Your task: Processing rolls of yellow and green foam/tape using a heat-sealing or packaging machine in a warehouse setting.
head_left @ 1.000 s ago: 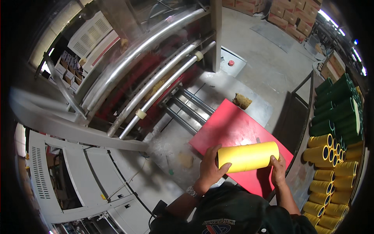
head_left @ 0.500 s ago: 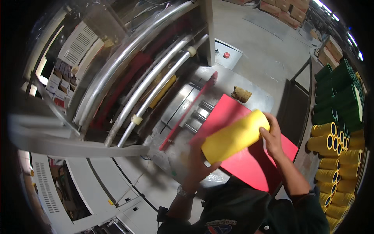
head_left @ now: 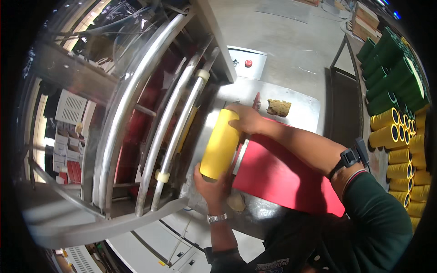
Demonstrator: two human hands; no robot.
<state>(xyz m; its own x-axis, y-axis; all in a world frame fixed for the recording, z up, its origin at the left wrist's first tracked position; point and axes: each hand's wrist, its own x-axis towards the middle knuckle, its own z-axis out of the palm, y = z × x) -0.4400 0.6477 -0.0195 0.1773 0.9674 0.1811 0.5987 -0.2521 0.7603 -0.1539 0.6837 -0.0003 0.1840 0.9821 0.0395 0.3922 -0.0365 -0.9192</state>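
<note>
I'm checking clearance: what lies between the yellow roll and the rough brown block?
In the head view, the right hand and a thin red bar lie between the yellow roll and brown block.

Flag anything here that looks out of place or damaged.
A ragged brown wad lies on the metal surface near the red panel; its worn look stands out against the smooth yellow cylinder held between the left hand and right hand. The cylinder shows no visible damage.

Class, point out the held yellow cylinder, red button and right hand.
Held yellow cylinder (head_left: 220, 144), head view: middle of its side.
Red button (head_left: 248, 63), head view: its cap.
Right hand (head_left: 246, 119), head view: its back.
</note>
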